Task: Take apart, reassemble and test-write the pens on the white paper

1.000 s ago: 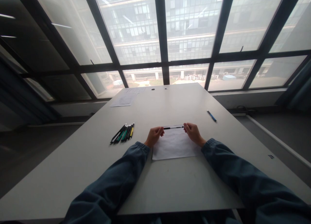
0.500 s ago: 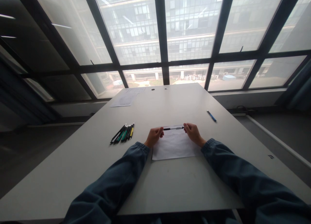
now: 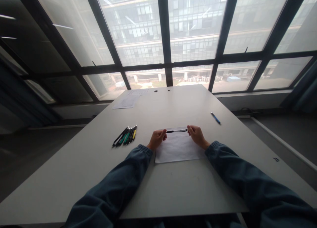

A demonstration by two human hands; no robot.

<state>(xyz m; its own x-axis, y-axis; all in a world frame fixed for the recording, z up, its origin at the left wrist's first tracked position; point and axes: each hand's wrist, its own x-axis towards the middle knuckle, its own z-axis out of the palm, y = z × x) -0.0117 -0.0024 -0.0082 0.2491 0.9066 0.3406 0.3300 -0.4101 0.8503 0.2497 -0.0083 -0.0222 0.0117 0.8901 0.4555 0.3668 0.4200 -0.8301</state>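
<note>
A pen (image 3: 176,131) with a clear barrel and black ends is held level between my two hands, over the far part of a white sheet of paper (image 3: 179,152). My left hand (image 3: 158,138) is closed on the pen's left end, and my right hand (image 3: 196,135) pinches its right end. The fingers partly cover both tips. Left of my left hand, several pens (image 3: 126,136) lie side by side in a bunch, mostly black, with green and yellow among them. A blue pen (image 3: 216,118) lies by itself beyond my right hand.
The white table (image 3: 74,175) stretches away toward a wall of tall windows (image 3: 193,30). Printed papers (image 3: 124,101) lie at its far left. Two small dark round spots (image 3: 156,91) show near the far edge, and a small dark mark (image 3: 276,159) is near the right edge.
</note>
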